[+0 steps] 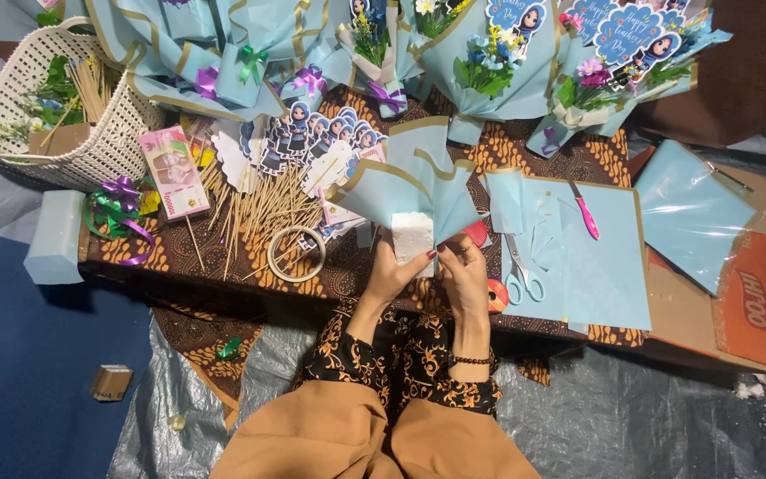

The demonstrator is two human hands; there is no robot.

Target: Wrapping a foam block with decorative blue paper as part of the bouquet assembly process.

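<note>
My left hand (394, 272) and my right hand (463, 270) together grip the bottom of a light blue paper wrap (405, 182) with gold edges, folded around a white foam block (413, 233). The wrap fans open away from me over a low table with a brown batik cloth (347, 266). A roll of clear tape (296, 254) lies just left of my left hand. Scissors (519, 273) and a red tape roll (496, 295) lie right of my right hand.
Wooden skewers (259, 217) and cartoon figure cutouts (312, 133) cover the table's left. A white basket (90, 133) stands far left, finished blue bouquets (489, 53) along the back. Blue paper sheets (591, 257), a pink cutter (587, 217) and cardboard (738, 302) lie right.
</note>
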